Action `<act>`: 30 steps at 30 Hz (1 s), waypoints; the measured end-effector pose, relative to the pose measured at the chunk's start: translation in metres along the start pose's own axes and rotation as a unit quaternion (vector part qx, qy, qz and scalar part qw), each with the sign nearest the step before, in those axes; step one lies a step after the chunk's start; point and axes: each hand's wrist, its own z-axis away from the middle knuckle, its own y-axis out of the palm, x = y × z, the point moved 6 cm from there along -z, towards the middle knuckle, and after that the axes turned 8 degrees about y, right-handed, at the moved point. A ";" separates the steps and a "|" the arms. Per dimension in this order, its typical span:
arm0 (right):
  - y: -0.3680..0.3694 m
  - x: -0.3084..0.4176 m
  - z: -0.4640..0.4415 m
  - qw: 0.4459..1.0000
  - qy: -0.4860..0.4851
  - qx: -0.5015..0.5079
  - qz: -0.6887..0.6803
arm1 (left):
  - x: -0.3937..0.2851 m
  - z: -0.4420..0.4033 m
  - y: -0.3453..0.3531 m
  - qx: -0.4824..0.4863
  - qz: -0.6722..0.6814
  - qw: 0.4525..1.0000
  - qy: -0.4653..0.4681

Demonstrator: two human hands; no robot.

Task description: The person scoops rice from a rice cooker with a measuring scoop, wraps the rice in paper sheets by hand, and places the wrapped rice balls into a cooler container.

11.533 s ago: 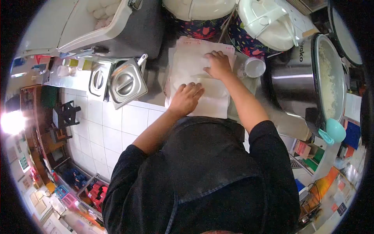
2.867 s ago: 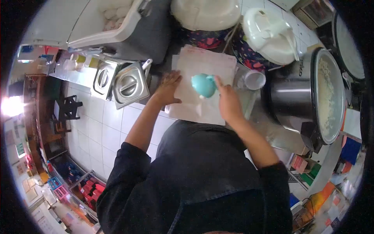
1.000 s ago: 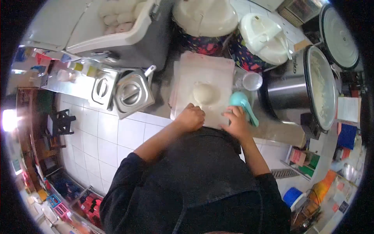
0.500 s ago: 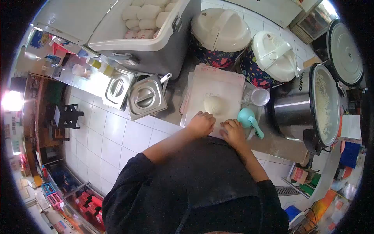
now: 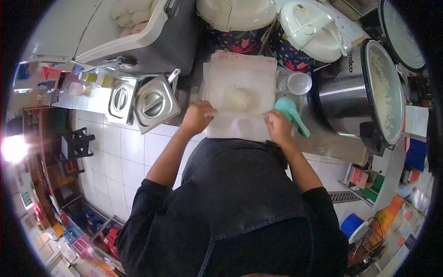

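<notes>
A rounded mound of white rice (image 5: 239, 99) sits in the middle of a stack of pale wrapping paper (image 5: 244, 67) with red print at its far edge. My left hand (image 5: 198, 117) pinches the near left edge of the top sheet. On the near right edge, my right hand (image 5: 279, 127) has its fingertips closed on the same sheet. Between them the near part of the paper is raised, just short of the rice. Right of my right hand lies a turquoise rice scoop (image 5: 291, 113). A clear plastic cup (image 5: 300, 83) is beyond it.
At right stands a large rice cooker (image 5: 339, 101) full of rice. Two lidded patterned pots (image 5: 240, 39) are at the back. A cooler box (image 5: 161, 46) at back left holds several wrapped packets (image 5: 134, 17). Lidded steel containers (image 5: 157, 102) stand to the left.
My hands have moved apart to the sheet's two near corners and lifted its near edge. The camera view has shifted, so the counter things appear higher and further left.
</notes>
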 end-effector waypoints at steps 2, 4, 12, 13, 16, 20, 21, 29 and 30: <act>-0.004 -0.012 -0.022 0.994 0.104 -0.036 -0.023 | 0.022 -0.007 0.001 -0.036 0.083 0.989 -0.115; -0.005 -0.008 -0.054 0.990 0.133 0.001 0.051 | 0.040 -0.022 0.005 -0.003 0.067 0.962 -0.266; 0.016 0.000 -0.106 0.956 0.034 -0.035 0.289 | -0.012 -0.051 0.020 -0.036 -0.340 0.939 -0.050; 0.018 0.002 -0.116 0.957 0.022 -0.068 0.282 | -0.016 -0.048 0.032 -0.018 -0.329 0.944 0.012; 0.030 0.015 -0.145 0.972 -0.009 -0.075 0.221 | -0.029 -0.034 0.073 0.044 -0.221 0.963 0.149; 0.043 0.026 -0.173 0.968 -0.048 -0.001 0.245 | -0.050 -0.024 0.078 0.072 -0.219 0.965 0.126; 0.044 0.026 -0.177 0.971 -0.050 0.011 0.235 | -0.049 -0.024 0.076 0.068 -0.225 0.965 0.117; 0.003 0.065 -0.127 0.959 -0.244 -0.014 0.141 | -0.054 -0.028 0.063 0.012 -0.196 0.972 0.130; 0.000 0.071 -0.114 0.950 -0.275 -0.008 0.149 | -0.053 -0.028 0.063 0.021 -0.187 0.975 0.122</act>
